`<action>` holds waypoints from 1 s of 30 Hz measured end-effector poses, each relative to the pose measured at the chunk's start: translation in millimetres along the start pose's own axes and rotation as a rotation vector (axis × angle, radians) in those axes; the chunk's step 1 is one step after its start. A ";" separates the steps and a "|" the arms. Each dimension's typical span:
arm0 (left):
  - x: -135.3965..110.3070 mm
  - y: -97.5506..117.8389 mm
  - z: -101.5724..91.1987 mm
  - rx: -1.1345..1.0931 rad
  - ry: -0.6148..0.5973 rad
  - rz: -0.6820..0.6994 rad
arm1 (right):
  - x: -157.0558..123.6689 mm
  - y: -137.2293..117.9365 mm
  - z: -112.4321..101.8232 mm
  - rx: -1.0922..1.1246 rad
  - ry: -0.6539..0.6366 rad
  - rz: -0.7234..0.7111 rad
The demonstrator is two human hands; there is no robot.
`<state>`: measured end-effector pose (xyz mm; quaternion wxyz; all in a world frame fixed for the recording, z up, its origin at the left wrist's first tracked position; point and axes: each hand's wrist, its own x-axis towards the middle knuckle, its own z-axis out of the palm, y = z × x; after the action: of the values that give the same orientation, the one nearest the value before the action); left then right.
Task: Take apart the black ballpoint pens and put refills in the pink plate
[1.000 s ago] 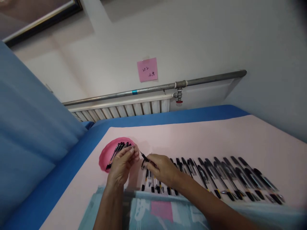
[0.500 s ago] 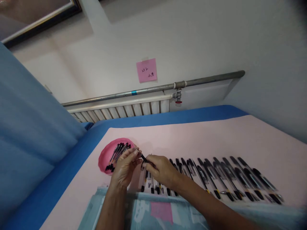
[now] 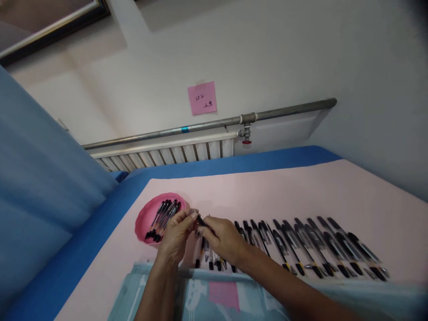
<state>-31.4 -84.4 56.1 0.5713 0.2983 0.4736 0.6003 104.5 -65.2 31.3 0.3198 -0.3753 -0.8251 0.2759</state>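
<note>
Both hands meet over the pink sheet, close to the left end of a row of pen parts. My right hand (image 3: 224, 236) is closed around a black pen (image 3: 201, 220), whose rear is hidden in the palm. At the pen's other end, my left hand (image 3: 179, 229) pinches with thumb and fingers; any small part between them is hidden. Left of that hand, a pink basket (image 3: 139, 223) holds several black pens (image 3: 163, 216). Pen barrels, black caps and small metal tips (image 3: 314, 267) lie in a slanted row to the right, partly behind my right forearm.
A blue-green cloth or apron (image 3: 200, 298) with a pink patch fills the near edge. Blue cloth (image 3: 267, 157) borders the pink sheet (image 3: 284, 191). Behind are a radiator (image 3: 180, 154), a pipe (image 3: 287, 111) and a pink note (image 3: 202, 98); a blue curtain (image 3: 40, 178) hangs left.
My left fingertips have come slightly closer to the black pen's end, so less of it shows between the hands. The whole view has shifted a little.
</note>
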 end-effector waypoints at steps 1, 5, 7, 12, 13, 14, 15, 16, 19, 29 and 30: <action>0.2 -0.4 -0.1 -0.008 -0.005 -0.003 | 0.2 -0.3 0.0 0.024 -0.008 0.002; 1.7 -3.6 0.3 -0.022 -0.002 -0.007 | 0.6 -1.5 -1.7 0.031 -0.020 -0.009; 2.8 -5.3 0.7 -0.016 0.008 0.002 | 0.5 -1.7 -2.3 0.001 -0.022 -0.018; 3.3 -4.5 0.0 -0.003 -0.002 0.003 | 1.1 -0.5 -0.8 0.031 -0.037 0.020; 3.1 -4.1 0.0 0.001 -0.008 -0.009 | 1.5 -0.3 -0.6 0.051 -0.036 0.028; 2.9 -4.0 0.0 0.008 -0.008 -0.020 | 1.9 -0.2 -0.6 0.068 -0.033 0.035; 2.9 -4.4 0.3 0.019 0.001 -0.024 | 2.3 -0.2 -0.7 0.080 -0.030 0.039; 3.1 -5.4 0.7 0.037 0.014 -0.016 | 2.6 -0.2 -0.9 0.085 -0.029 0.040; 4.7 -10.2 1.7 0.116 0.053 0.067 | 3.0 0.1 -1.6 0.070 -0.027 0.030; 4.2 -11.1 4.5 0.096 0.024 0.024 | 2.7 1.9 -1.7 0.065 -0.046 0.030; 4.4 -12.1 4.8 0.102 0.034 0.037 | 2.4 1.9 -1.6 0.054 -0.048 0.023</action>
<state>-23.1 -80.2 46.1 0.5359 0.3255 0.5078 0.5908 105.3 -61.8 31.8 0.3070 -0.3691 -0.8204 0.3107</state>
